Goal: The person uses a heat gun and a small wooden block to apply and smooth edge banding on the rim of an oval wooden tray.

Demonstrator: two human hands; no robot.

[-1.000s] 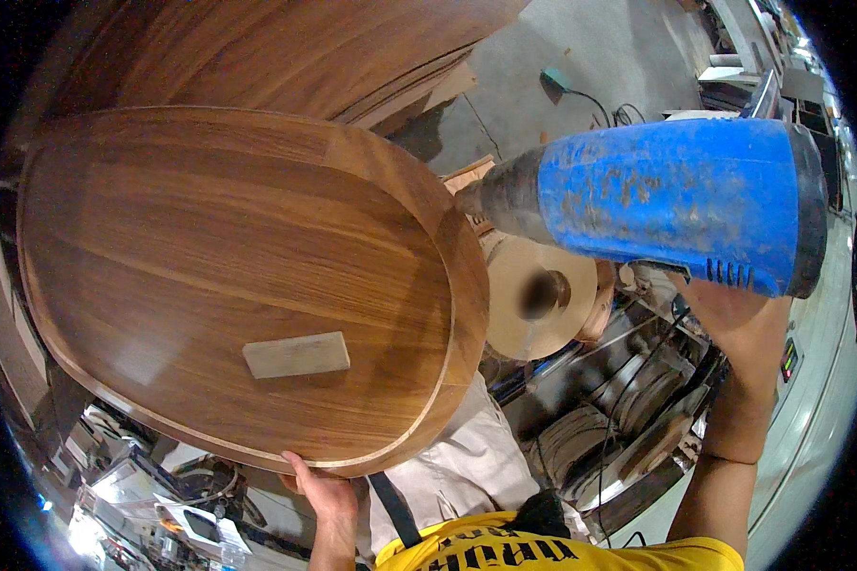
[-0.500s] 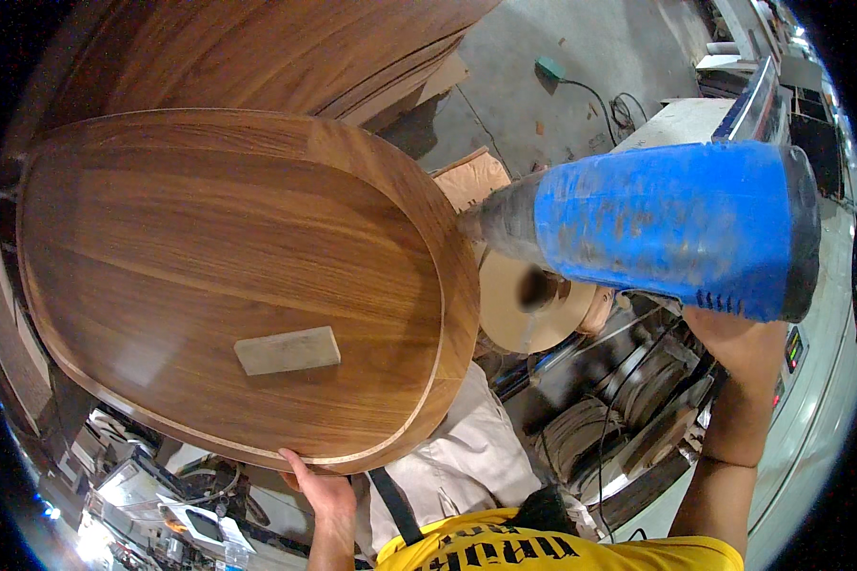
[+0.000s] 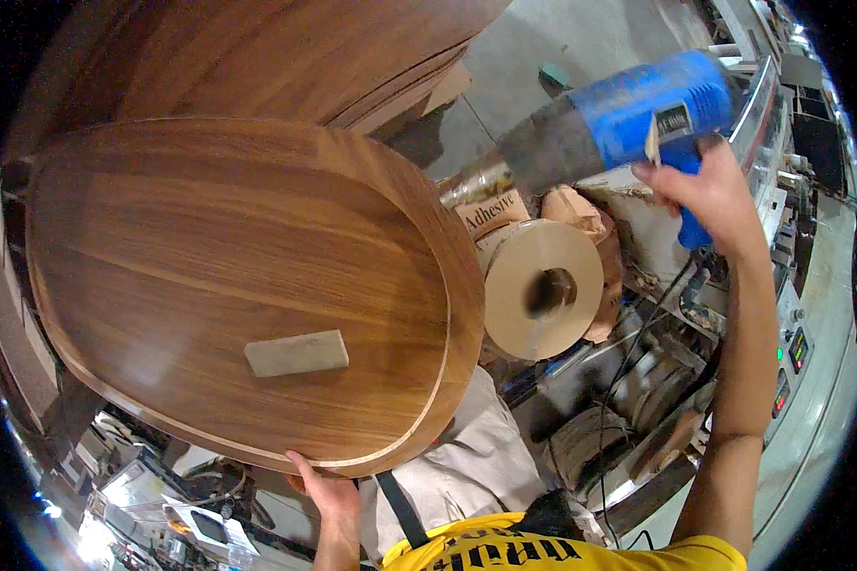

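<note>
The left hand (image 3: 328, 500) has its fingertips hidden under the oval wooden panel (image 3: 248, 285)'s near edge.

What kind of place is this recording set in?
Most likely a furniture or woodworking workshop. An oval wooden panel with a pale edge strip lies in front, more wood panels are stacked behind it, and a roll of pale banding tape sits by a machine. The right hand holds a blue heat gun.

- Oval dark-brown wooden tabletop (image 3: 248, 276) with a pale edge band, tilted, its near rim gripped from below.
- Blue, grey-nozzled heat gun (image 3: 628, 119), held aloft, nozzle pointing toward the tabletop's far edge.
</note>
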